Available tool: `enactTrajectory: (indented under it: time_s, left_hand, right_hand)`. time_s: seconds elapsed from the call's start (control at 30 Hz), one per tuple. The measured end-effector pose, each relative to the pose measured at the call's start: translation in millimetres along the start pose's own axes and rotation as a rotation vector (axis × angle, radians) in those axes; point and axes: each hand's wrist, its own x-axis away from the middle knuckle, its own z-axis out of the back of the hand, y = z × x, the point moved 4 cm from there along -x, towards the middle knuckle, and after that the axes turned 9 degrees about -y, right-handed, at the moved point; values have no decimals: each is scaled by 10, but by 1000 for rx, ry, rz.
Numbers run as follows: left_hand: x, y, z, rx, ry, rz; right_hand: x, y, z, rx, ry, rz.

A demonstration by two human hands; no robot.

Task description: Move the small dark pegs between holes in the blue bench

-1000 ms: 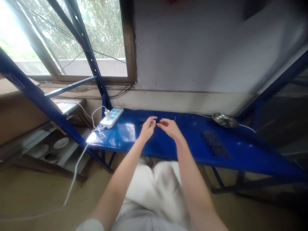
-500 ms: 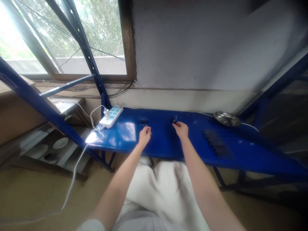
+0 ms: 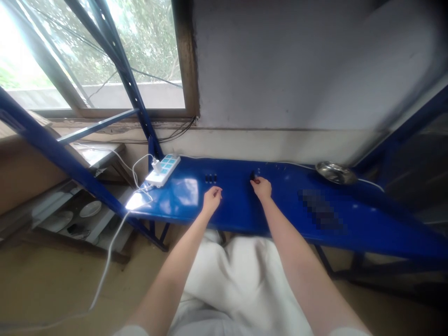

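Above the blue table, my left hand (image 3: 212, 199) is closed in a pinch; whatever its fingertips hold, if anything, is too small to name. Just beyond it, three small dark cylinder-like pieces (image 3: 211, 178) stand side by side in a short row. My right hand (image 3: 262, 188) is lower-fingered and closed at the tabletop, its fingertips on a small black piece (image 3: 252, 175). Tiny clear or pale bits (image 3: 258, 171) lie right behind those fingers, partly hidden by them.
The blue table (image 3: 234, 210) runs along a wall. A white power strip (image 3: 163, 171) with a plugged-in charger and cable sits at its left end. At the right are a shiny metal dish (image 3: 336, 172) and a pixelated dark object (image 3: 320, 210). Blue rack posts (image 3: 122, 70) frame the left.
My hands were together over the table's middle a second ago. They then parted, the right going right to the black piece and the left back near the row, uncovering it.
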Motion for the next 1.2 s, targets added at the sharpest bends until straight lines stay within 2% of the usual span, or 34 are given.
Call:
enactTrajectory:
  time_s: [0.2, 0.6, 0.97, 1.1, 1.2]
  left_hand:
    - [-11, -30, 2, 26, 10, 24]
    - [-13, -32, 4, 2, 6, 29]
    - [-3, -16, -1, -73, -1, 13]
    - [33, 49, 7, -232, 102, -58]
    - [65, 109, 18, -343, 168, -54]
  right_hand:
    - [21, 3, -18, 6, -21, 7]
    - [-21, 36, 15, 107, -116, -89]
    - [-48, 95, 45, 63, -32, -215]
    - [-87, 106, 45, 55, -48, -251]
    - [-119, 101, 64, 53, -97, -260]
